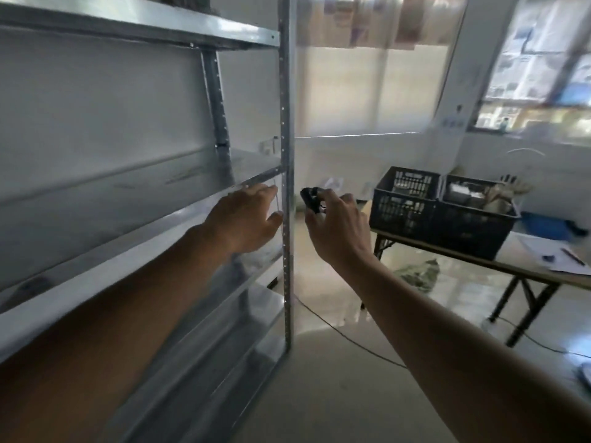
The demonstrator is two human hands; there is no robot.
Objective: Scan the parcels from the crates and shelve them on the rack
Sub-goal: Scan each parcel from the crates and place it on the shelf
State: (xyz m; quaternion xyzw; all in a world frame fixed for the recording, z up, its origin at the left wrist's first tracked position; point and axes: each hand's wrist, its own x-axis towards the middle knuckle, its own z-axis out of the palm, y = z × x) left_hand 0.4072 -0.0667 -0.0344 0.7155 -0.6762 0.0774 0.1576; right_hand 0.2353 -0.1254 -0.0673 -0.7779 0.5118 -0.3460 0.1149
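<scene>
Left hand (246, 219) reaches, fingers loosely spread and holding nothing, to the rack (287, 187) shelf edge; right hand (335, 219) grips a scanner (311, 199) just beside the post. Crates (441, 212) — parcels inside — sit well right of the rack, so fetching another seems next.
</scene>
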